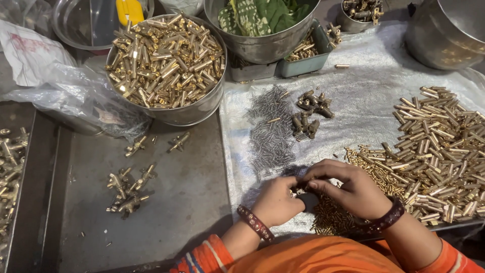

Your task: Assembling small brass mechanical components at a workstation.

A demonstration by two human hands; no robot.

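Worktable (192, 202) carries silver sheet (364, 96) on its right half | steel bowl of brass tubes (166, 60) at far left edge of sheet | loose brass tubes (439, 136) at right edge | springs (270, 134) mid-sheet | left hand (275, 202) and right hand (351, 189) at near edge, fingertips pressed together, pinching small brass part (294, 192).

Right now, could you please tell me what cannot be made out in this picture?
Head view only:
- The part between both hands: the left hand and right hand cover it.
- The tray of brass fittings: cut by the left edge.
- The springs: too small to tell apart.
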